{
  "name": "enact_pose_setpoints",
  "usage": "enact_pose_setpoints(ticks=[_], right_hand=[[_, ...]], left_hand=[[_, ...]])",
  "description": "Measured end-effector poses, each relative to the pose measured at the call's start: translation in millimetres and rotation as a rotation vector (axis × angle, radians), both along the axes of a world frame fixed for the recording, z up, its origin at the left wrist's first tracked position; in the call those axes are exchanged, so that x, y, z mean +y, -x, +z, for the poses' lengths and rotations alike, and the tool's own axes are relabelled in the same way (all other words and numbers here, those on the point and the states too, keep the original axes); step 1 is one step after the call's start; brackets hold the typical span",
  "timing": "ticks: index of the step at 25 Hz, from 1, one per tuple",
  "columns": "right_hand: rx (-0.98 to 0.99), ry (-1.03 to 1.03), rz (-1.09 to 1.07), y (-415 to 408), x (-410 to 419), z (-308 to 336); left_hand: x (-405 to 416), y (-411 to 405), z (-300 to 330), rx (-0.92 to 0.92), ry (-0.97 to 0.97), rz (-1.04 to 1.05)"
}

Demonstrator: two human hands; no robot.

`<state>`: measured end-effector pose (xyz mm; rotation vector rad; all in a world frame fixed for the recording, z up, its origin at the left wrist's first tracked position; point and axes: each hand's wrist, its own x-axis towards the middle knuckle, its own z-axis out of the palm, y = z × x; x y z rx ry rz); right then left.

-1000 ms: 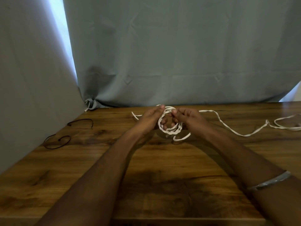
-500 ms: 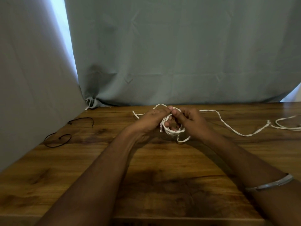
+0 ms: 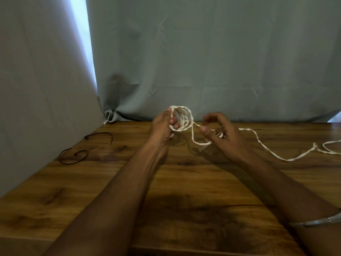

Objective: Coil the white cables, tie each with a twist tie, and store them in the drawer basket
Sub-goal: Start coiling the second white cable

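My left hand [image 3: 163, 126] holds a coil of white cable [image 3: 186, 117] upright above the far middle of the wooden table [image 3: 129, 182], several loops pinched between thumb and fingers. From the coil a slack strand drops and runs to my right hand [image 3: 219, 133], whose fingers curl around it. The cable's loose tail [image 3: 267, 150] trails right across the table toward another white loop [image 3: 332, 148] at the right edge. Two black twist ties lie at the left: one [image 3: 100, 136] farther back, one [image 3: 73, 157] nearer. No drawer basket is in view.
Grey-blue curtains [image 3: 203, 61] hang behind the table and along its left side. A silver bangle [image 3: 317, 221] sits on my right wrist. The table's near edge runs along the bottom of the view.
My hands were together on the coil; now the left has lifted the coil upright and the right has moved away to the right, drawing out a strand.
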<state>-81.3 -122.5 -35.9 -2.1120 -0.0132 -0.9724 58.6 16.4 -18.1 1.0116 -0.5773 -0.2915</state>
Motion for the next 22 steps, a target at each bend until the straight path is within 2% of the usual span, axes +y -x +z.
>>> enact_pose_setpoints(ticks=[3,5,6,9,12,14,17,22], right_hand=[[0.185,0.060,0.148,2,11,-1],[0.192,0.105,0.172,2,14,-2],[0.176,0.124,0.166,1,13,-2],[0.165,0.222,0.175,-3,5,5],[0.090,0.305,0.139,-10,4,2],[-0.019,0.206,0.055,-13,2,-1],[-0.160,-0.088,-0.031,-11,-2,-2],[-0.218,-0.085,-0.159,-9,-8,-3]], left_hand=[[7,-19,-9,0.052,-0.037,0.152],[6,-24,-14,0.020,-0.097,0.240],[6,-26,-16,-0.058,-0.159,0.305],[4,-24,-19,-0.470,-0.402,0.461],[-3,-9,-24,-0.739,-0.486,0.360],[-9,1,-29,-0.693,-0.442,0.139],[-15,18,-34,-0.453,-0.357,-0.145],[-20,43,-28,-0.107,-0.226,-0.340]])
